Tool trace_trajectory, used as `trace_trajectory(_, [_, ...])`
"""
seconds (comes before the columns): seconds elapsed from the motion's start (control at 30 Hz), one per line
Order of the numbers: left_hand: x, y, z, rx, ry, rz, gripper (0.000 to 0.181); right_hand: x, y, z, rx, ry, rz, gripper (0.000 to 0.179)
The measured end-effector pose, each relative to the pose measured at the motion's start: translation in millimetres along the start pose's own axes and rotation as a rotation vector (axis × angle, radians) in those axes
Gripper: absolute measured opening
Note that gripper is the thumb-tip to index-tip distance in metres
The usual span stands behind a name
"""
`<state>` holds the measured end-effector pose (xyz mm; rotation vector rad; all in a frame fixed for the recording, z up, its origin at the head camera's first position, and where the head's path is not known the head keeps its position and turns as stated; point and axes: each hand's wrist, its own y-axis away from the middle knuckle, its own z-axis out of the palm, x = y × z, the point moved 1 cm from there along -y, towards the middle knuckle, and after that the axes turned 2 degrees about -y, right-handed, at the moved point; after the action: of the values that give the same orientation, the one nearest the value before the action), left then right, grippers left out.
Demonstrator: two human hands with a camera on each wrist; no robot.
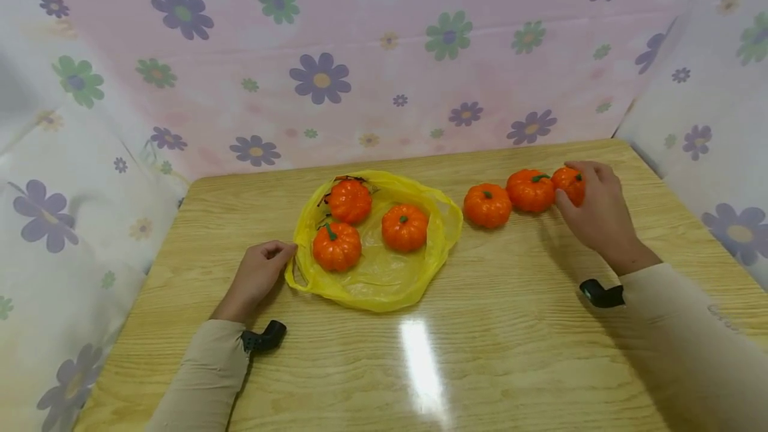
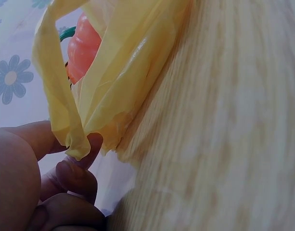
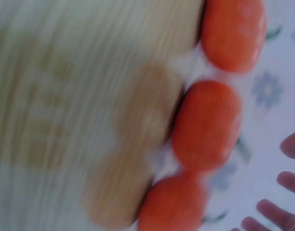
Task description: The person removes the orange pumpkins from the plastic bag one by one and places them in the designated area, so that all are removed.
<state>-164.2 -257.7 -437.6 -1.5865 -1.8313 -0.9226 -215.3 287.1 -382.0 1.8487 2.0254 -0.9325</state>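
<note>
A yellow plastic bag (image 1: pixel 384 289) lies spread wide on the table, holding three small orange toy pumpkins: one at the back left (image 1: pixel 350 201), one at the front left (image 1: pixel 337 247) and one at the right (image 1: pixel 405 227). At the bag's left edge, my left hand (image 1: pixel 255 275) pinches the thin plastic between thumb and finger. Right of the bag stands a row of three more pumpkins: a near one (image 1: pixel 487 205), a middle one (image 1: pixel 531 191) and an end one (image 1: pixel 569 184). My right hand (image 1: pixel 600 212) is at the end pumpkin, its fingers (image 3: pixel 275 214) spread apart in the right wrist view.
The wooden table (image 1: pixel 336 365) meets a flowered pink curtain (image 1: pixel 360 52) at the back, with flowered cloth at both sides. Dark stringy bits (image 1: pixel 324 202) lie by the back left pumpkin in the bag. Each wrist wears a black camera (image 1: pixel 264 337).
</note>
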Motion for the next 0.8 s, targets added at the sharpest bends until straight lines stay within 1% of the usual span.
trace_trajectory(0.17, [-0.4,-0.1,-0.4,0.003,0.005,0.000,0.041,-38.6,11.1,21.6,0.070,-0.019,-0.222,0.042])
trace_trajectory(0.3, [-1.8,-0.6,-0.2,0.001,0.009,0.006,0.042,-62.4,19.5,37.9,0.094,0.005,-0.385,0.041])
trace_trajectory(0.4, [-2.7,-1.0,0.2,0.000,0.010,0.010,0.042,-77.0,24.2,47.3,0.083,0.028,-0.481,0.041])
trace_trajectory(0.5, [-2.6,-0.8,0.4,0.001,0.010,0.013,0.040,-88.2,27.4,55.4,0.059,0.043,-0.561,0.041])
trace_trajectory(0.6, [-2.0,-0.2,0.5,0.001,0.013,0.011,0.039,-96.9,30.1,63.0,0.035,0.034,-0.646,0.044])
trace_trajectory(0.8, [-2.0,0.2,-0.5,-0.003,0.025,0.007,0.041,-113.9,33.2,77.9,-0.030,0.019,-0.789,0.051])
